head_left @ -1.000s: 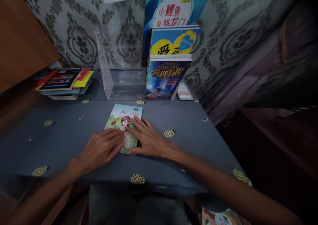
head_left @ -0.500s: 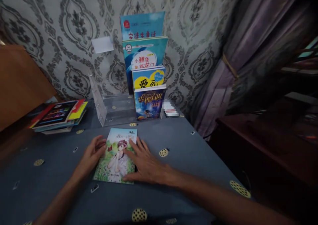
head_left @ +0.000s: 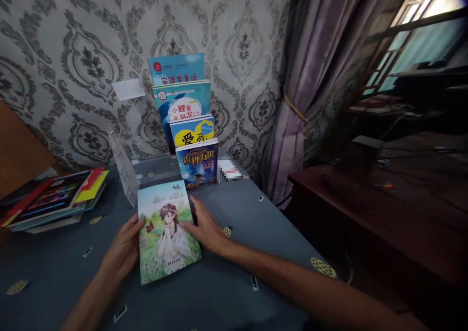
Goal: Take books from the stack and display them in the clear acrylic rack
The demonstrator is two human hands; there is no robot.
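Observation:
A thin book with a drawn figure on a green and pale blue cover (head_left: 166, 238) is held between my two hands, face up and tilted. My left hand (head_left: 122, 248) grips its left edge, thumb on the cover. At the right edge is my right hand (head_left: 204, 226), its thumb over the cover and its other fingers partly hidden behind. Just beyond stands a clear acrylic rack (head_left: 126, 167), with several books in tiers at its right side, the dark blue one (head_left: 199, 165) in front.
A stack of books (head_left: 54, 197) lies at the left of the blue patterned tablecloth (head_left: 226, 297). Behind the rack is a wallpapered wall. A purple curtain (head_left: 296, 87) and a dark red table (head_left: 365, 209) are on the right.
The book has been lifted off the cloth and tilted up. My right hand has shifted from lying over the cover to gripping the right edge. The camera view has turned right.

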